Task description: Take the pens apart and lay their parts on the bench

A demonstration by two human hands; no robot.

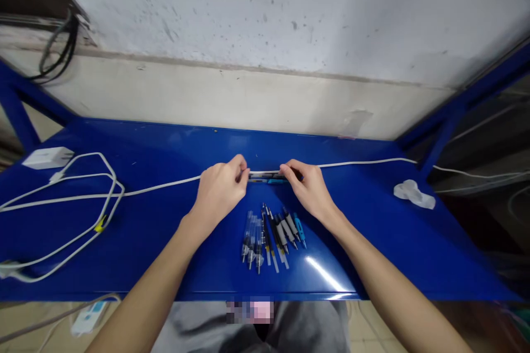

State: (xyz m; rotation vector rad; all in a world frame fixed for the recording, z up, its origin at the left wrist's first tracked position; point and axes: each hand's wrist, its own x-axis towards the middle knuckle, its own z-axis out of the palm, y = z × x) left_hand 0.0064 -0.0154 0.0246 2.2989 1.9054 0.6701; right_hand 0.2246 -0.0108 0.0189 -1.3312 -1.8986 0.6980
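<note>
A white cable (265,172) runs across the blue table, stretched between my two hands. My left hand (223,185) is closed in a pinch on it. Some way to the right, my right hand (306,185) pinches the same cable between thumb and forefinger. Just below the cable, a few pens (271,180) lie sideways, partly covered by my fingers. Nearer to me lie pen parts in a group: clear barrels (252,237), dark refills (273,237), grey grip sections (285,229) and a bright blue piece (300,229).
At the left, a white charger block (48,158) joins a looped white cable (111,168) with a yellow tag (100,224). A crumpled white tissue (414,194) lies on the right. Behind the blue table (165,146) stands a wall; blue frame posts flank it. A power strip (88,317) is below.
</note>
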